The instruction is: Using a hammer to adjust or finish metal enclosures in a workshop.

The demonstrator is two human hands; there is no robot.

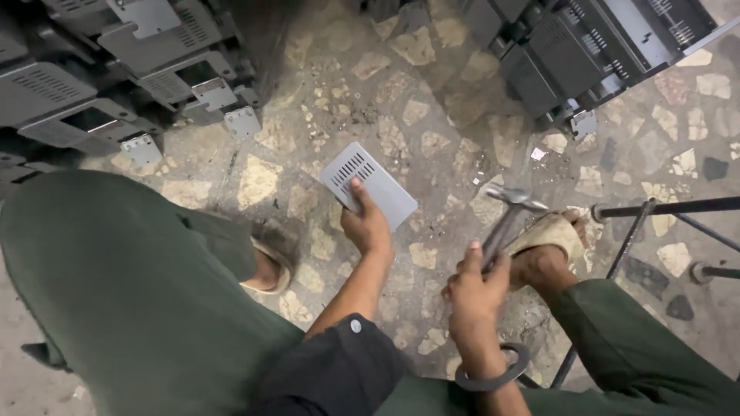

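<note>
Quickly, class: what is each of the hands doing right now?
Left hand: closed on a flat grey vented metal plate.
Right hand: closed on a metal hammer.

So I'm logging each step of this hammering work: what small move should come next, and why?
Probably lay the grey vented plate flat on the stone floor. The left hand holds it by one edge, tilted, so it seems unsupported, while the right hand grips the hammer with its head raised beside the plate, not touching it.
</note>
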